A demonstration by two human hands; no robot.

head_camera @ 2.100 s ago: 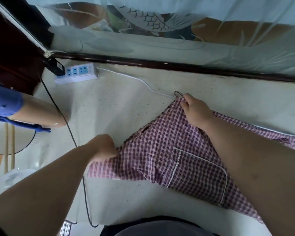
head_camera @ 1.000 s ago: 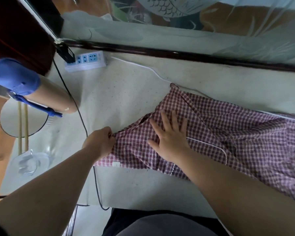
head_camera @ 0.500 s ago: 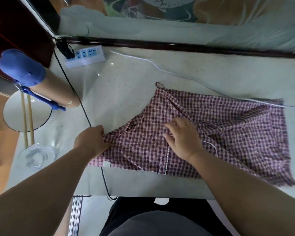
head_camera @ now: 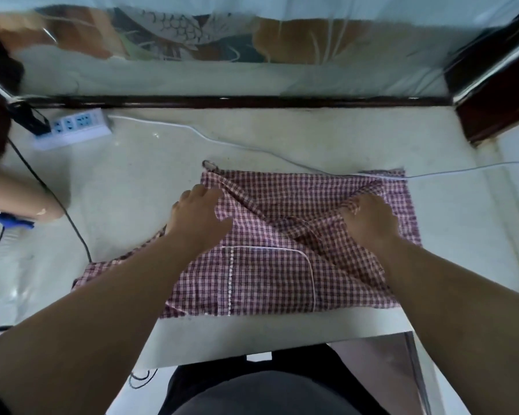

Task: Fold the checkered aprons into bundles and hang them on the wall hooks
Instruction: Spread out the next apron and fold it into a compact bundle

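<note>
Hands [head_camera: 200, 217] now both grip apron [head_camera: 270, 274], formerly pressed flat.

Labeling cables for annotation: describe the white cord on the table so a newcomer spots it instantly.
On the pale tabletop, start at the white power strip in the far-left corner. The white cord runs rightward from it, passing the far edge of the checkered apron. The other cable, near the left edge, is black.

We have a single head-worn view, looking steeply forward and down over our own forearms onto the desk [head_camera: 282, 139], close enough that the near edge and our torso fill the bottom. It faces the wall panel [head_camera: 222, 76] behind the desk, and the wide lens bends the edges.
</note>
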